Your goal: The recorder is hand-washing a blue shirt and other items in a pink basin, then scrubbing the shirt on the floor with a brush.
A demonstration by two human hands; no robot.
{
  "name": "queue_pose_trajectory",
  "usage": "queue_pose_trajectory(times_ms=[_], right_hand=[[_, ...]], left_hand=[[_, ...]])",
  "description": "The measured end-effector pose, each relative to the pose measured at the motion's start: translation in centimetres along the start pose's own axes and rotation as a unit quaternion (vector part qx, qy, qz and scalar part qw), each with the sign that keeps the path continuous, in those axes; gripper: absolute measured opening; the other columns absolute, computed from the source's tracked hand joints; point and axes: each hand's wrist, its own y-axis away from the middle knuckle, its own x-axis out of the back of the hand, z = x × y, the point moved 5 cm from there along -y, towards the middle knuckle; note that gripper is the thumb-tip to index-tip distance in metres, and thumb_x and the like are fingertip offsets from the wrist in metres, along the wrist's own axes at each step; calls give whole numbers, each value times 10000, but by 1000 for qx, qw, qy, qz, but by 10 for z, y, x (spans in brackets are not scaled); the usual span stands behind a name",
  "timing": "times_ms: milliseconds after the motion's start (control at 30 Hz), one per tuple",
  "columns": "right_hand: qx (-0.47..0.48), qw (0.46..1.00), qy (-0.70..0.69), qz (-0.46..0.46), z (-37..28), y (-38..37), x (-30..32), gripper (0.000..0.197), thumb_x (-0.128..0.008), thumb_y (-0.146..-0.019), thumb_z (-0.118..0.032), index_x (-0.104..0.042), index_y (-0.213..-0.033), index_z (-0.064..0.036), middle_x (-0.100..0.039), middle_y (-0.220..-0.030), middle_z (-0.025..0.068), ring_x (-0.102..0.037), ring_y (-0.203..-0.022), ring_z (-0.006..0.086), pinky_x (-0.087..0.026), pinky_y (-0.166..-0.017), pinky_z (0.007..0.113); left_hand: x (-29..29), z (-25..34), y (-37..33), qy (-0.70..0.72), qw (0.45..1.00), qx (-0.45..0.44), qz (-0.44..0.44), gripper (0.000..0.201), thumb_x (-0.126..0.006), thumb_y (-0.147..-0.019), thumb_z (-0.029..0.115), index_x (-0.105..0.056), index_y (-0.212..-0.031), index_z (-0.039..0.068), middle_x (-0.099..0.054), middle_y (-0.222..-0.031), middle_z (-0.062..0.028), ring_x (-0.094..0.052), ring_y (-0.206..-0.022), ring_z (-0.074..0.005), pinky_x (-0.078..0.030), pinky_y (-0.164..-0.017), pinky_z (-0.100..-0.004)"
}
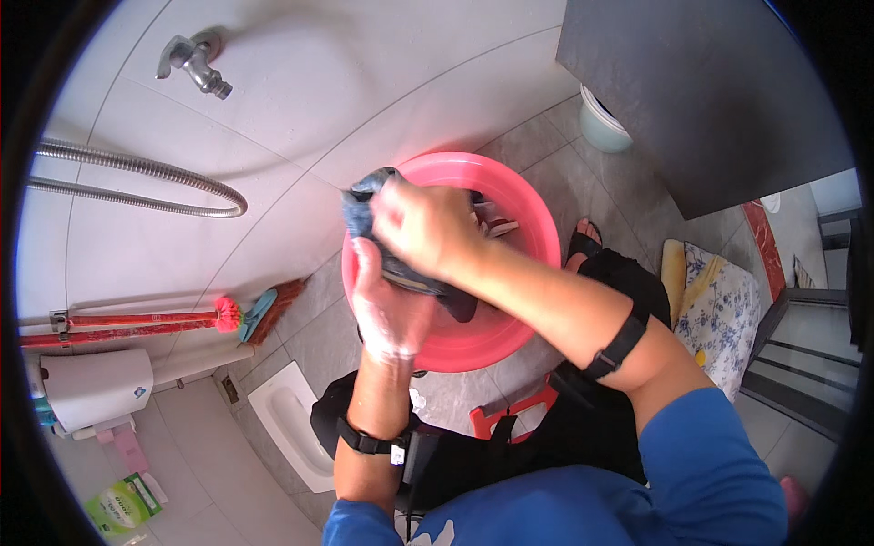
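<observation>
Over a pink basin, a dark blue and blackish cloth item is held between my two hands; its exact kind is hard to make out. My left hand supports it from the near side, thumb raised and wet palm showing, with most of its fingers hidden by the item. Across the top lies my right hand, curled and blurred by motion, its fingers closed against the cloth. One dark end hangs down inside the basin. Beyond my right wrist, a dark item with white and reddish parts lies in the basin.
A tap and a metal hose are on the left wall. A broom and a squat toilet are at left. A red stool is beneath me. At right are a dark panel and floral cloth.
</observation>
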Motion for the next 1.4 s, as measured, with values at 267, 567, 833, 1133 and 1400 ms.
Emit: queue_pose_trajectory(times_ms=[267, 567, 833, 1133, 1400], right_hand=[[-103, 994, 40, 10, 35, -15, 8, 166, -625, -853, -178, -608, -757, -43, -593, -637, 181, -645, -626, 297, -474, -567, 407], [-419, 809, -403, 88, 53, -32, 31, 294, -591, -933, -253, -560, -698, -79, -475, -656, -45, -425, -617, 65, -387, -582, 293], [-108, 991, 81, 16, 28, -20, 20, 358, -604, -910, -320, -562, -681, -48, -604, -634, 194, -596, -595, 428, -479, -542, 501], [-196, 980, 17, 35, 49, -16, -3, 389, -566, -946, -340, -564, -748, -4, -587, -697, 261, -603, -693, 453, -462, -596, 490], [-183, 974, 36, 127, 65, -91, 132, 473, -610, -921, -379, -584, -682, 28, -563, -577, 179, -554, -538, 216, -428, -559, 418]], left_hand=[[-26, -11, 9, -44, 999, 12, -11, 550, -344, -1042, 438, -381, -1431, 52, -456, -1440, -131, -441, -1325, -287, -344, -1110, -461], [-27, 3, 12, 60, 994, 65, -59, 589, -395, -1027, 438, -399, -1424, 3, -482, -1434, -158, -460, -1317, -334, -338, -1111, -485], [-23, -16, 3, -21, 999, 35, -20, 513, -384, -1031, 440, -419, -1415, 101, -471, -1443, -76, -421, -1346, -257, -307, -1129, -449], [-5, 3, 18, -55, 997, 52, -14, 537, -376, -1036, 418, -385, -1451, 77, -474, -1449, -111, -455, -1326, -281, -340, -1124, -472], [-9, -9, 7, -24, 992, 99, -73, 507, -480, -987, 384, -470, -1370, 51, -555, -1363, -126, -534, -1239, -324, -408, -1059, -502]])
